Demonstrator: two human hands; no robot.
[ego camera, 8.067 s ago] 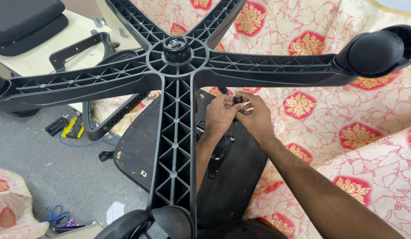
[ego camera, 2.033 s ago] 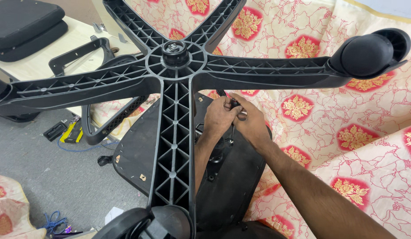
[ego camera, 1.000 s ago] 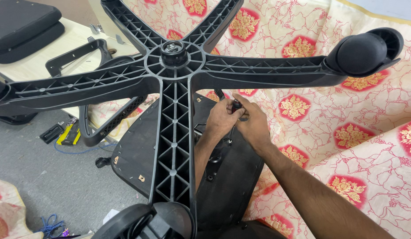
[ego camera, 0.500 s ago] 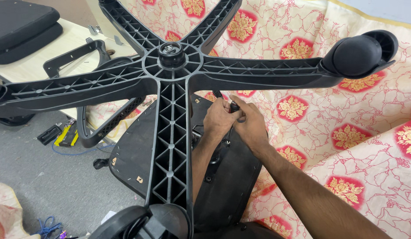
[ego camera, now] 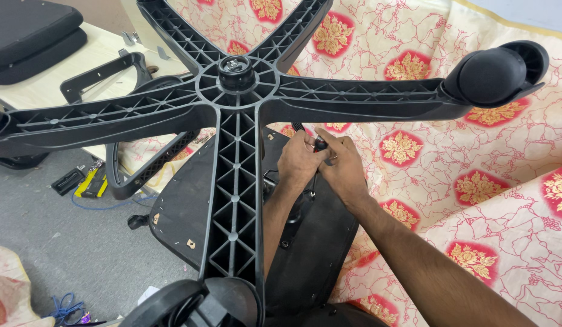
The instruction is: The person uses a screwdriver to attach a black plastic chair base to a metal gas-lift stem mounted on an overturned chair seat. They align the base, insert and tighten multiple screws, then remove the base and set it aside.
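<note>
Floral cream-and-red cloth [ego camera: 475,181] covers the floor on my right, with bare grey floor [ego camera: 50,242] on my left. At the centre of my view sits a small black knob [ego camera: 320,144], pinched between both my hands just above the upturned underside of a black chair seat [ego camera: 311,242]. My left hand [ego camera: 299,162] curls around the knob from the left and my right hand [ego camera: 341,172] closes on it from the right, so both grips are narrow and shut on that one small part; my fingertips meet over it. A thin metal shaft seems to run down from the knob toward the seat mechanism, its long axis roughly upright and tilted a little toward me, though my fingers hide most of it. Both hands are equally close; the right forearm comes in from the lower right, the left from below. Just in front, between me and the hands, the black five-star chair base [ego camera: 232,200] stands over the seat, one spoke running alongside my left wrist. A caster [ego camera: 493,75] caps the right-hand spoke. Farther left, an armrest loop [ego camera: 135,175] leans by a pale desk [ego camera: 63,79].
</note>
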